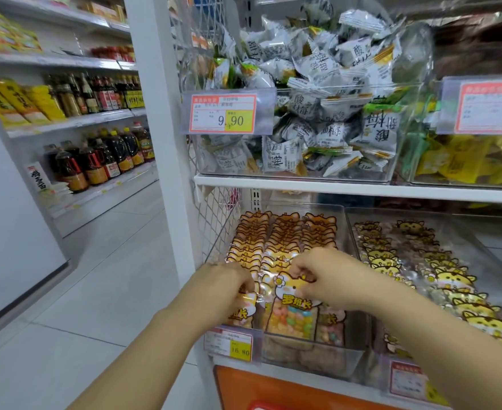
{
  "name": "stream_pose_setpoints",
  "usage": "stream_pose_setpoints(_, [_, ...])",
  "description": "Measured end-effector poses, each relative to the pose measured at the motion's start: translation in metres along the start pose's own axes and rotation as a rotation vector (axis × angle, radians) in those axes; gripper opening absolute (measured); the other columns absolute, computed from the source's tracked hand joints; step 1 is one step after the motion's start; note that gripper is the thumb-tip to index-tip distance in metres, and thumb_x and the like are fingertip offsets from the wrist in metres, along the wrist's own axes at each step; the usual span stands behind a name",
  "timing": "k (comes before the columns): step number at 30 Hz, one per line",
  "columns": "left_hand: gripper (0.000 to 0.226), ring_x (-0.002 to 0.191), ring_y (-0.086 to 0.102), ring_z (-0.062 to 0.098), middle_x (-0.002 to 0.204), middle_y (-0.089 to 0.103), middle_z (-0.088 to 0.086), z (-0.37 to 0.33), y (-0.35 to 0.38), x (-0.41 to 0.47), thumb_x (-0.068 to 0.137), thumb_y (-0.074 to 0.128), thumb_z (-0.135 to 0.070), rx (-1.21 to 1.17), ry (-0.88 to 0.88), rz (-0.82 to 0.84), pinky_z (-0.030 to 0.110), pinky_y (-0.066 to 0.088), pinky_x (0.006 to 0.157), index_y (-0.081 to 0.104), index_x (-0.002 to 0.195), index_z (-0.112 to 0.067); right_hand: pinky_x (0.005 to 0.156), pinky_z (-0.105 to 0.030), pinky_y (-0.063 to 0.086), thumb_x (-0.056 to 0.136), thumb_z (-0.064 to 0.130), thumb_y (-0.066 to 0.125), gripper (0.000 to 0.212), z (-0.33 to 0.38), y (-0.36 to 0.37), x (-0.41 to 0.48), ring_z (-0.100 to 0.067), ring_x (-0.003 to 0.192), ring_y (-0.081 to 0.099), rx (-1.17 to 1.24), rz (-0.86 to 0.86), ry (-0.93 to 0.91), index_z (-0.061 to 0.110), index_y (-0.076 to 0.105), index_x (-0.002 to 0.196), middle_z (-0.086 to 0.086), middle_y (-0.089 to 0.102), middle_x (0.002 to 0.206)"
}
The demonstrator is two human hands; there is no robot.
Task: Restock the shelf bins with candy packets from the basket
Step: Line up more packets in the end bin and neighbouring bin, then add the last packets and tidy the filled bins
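Candy packet (pixel 291 312), standing upright at the front of the middle row in the clear shelf bin (pixel 312 353), long axis vertical, printed face outward. The right hand (pixel 326 273) is on it, fingers (pixel 298 269) curled and pinching its top edge from above. The left hand (pixel 226 279), just beside, appears to grip the top of the left-row packet (pixel 242 309) likewise. Both hands sit directly above their packets, so seating likely calls for a downward press. A price tag (pixel 229 346) hangs on the bin front. The basket is not in view.

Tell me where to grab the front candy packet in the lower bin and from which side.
Pinch the candy packet by its top header, from above. It stands upright, hemmed in by the neighbouring packet and the bin front; only the top is free, and the right hand pinches there.
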State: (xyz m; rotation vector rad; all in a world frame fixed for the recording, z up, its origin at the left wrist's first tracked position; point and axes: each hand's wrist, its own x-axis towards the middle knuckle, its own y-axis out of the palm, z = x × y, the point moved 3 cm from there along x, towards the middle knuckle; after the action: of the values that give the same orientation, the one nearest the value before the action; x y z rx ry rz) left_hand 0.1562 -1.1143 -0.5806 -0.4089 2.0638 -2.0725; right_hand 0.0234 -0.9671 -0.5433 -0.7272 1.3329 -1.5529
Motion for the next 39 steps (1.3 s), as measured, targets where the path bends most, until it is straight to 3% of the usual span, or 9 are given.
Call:
stream_pose_setpoints(4, [0.038,0.117,0.053,0.023,0.124,0.053,-0.005,0.000,0.003,0.005,0.087,0.063,-0.017,0.071,-0.044,-0.015,0.036,0.046,0.093,0.057,0.120,-0.034,0.082,-0.030,0.052,0.090,0.035,0.071,0.031,0.013,0.003,0.004,-0.017,0.098,0.059,0.089,-0.034,-0.041,0.032,0.064,0.120,0.006,0.059,0.107])
stream_pose_setpoints(9, [0.044,0.113,0.054,0.020,0.118,0.048,-0.006,0.004,0.010,0.005,0.081,0.073,-0.014,0.009,-0.022,-0.061,0.036,0.049,0.090,0.055,0.116,-0.035,0.075,-0.034,0.046,0.093,0.030,0.067,0.020,0.025,0.040,0.023,-0.031,0.105,0.060,-0.079,-0.057,-0.010,0.031,0.066,0.112,-0.003,0.063,0.110])
stream_pose_setpoints(15, [0.020,0.097,0.059,0.012,0.103,0.054,-0.012,0.005,0.009,-0.003,0.088,0.067,-0.020,-0.213,-0.046,-0.212,0.036,0.051,0.080,0.056,0.099,-0.031,0.071,-0.040,0.050,0.090,0.017,0.066,0.006,0.024,0.033,0.032,-0.035,0.093,0.061,-0.138,-0.052,-0.063,0.016,0.066,0.096,-0.009,0.064,0.096])
stream_pose_setpoints(18, [0.021,0.081,0.064,0.007,0.083,0.069,-0.011,-0.002,0.011,-0.003,0.084,0.076,-0.031,-0.414,-0.139,-0.076,0.028,0.050,0.072,0.058,0.093,-0.030,0.070,-0.033,0.040,0.093,0.021,0.064,0.013,0.026,0.041,0.032,-0.034,0.098,0.058,-0.207,-0.041,-0.061,0.020,0.066,0.105,-0.008,0.061,0.098])
stream_pose_setpoints(20, [0.024,0.085,0.065,0.013,0.089,0.071,-0.005,-0.008,0.016,0.001,0.083,0.077,-0.031,-0.387,-0.193,0.006,0.030,0.052,0.075,0.054,0.090,-0.030,0.071,-0.032,0.036,0.094,0.024,0.063,0.013,0.027,0.046,0.030,-0.033,0.094,0.055,-0.200,-0.047,-0.072,0.023,0.066,0.107,-0.006,0.056,0.094])
stream_pose_setpoints(24, [0.028,0.089,0.064,0.020,0.094,0.067,0.000,-0.007,0.022,0.007,0.082,0.075,-0.033,-0.328,-0.279,0.018,0.030,0.051,0.073,0.049,0.074,-0.030,0.081,-0.033,0.050,0.084,0.034,0.075,0.028,0.019,0.038,0.026,-0.025,0.101,0.061,-0.036,-0.100,-0.075,0.030,0.067,0.110,0.001,0.067,0.107])
stream_pose_setpoints(28, [0.031,0.082,0.063,0.018,0.088,0.067,-0.004,-0.007,0.024,0.005,0.077,0.079,-0.042,-0.381,-0.299,0.025,0.031,0.050,0.070,0.052,0.079,-0.028,0.073,-0.035,0.053,0.076,0.026,0.079,0.028,0.011,0.029,0.020,-0.020,0.086,0.060,0.016,-0.167,-0.009,0.029,0.052,0.083,0.007,0.063,0.087])
stream_pose_setpoints(34, [0.032,0.098,0.063,0.021,0.104,0.067,-0.001,-0.015,0.031,0.011,0.079,0.077,-0.041,-0.237,-0.337,0.055,0.032,0.051,0.080,0.054,0.094,-0.026,0.073,-0.037,0.047,0.082,0.003,0.066,0.022,0.020,0.064,0.028,-0.030,0.097,0.059,-0.156,-0.029,-0.045,0.019,0.059,0.096,-0.008,0.062,0.103])
stream_pose_setpoints(39, [0.045,0.105,0.063,0.025,0.113,0.065,0.003,-0.014,0.031,0.021,0.079,0.079,-0.039,-0.174,-0.376,0.173,0.036,0.051,0.085,0.056,0.113,-0.019,0.058,-0.031,0.036,0.082,0.011,0.070,0.022,0.015,0.066,0.035,-0.025,0.092,0.055,-0.077,-0.007,-0.057,0.024,0.055,0.090,-0.002,0.059,0.099])
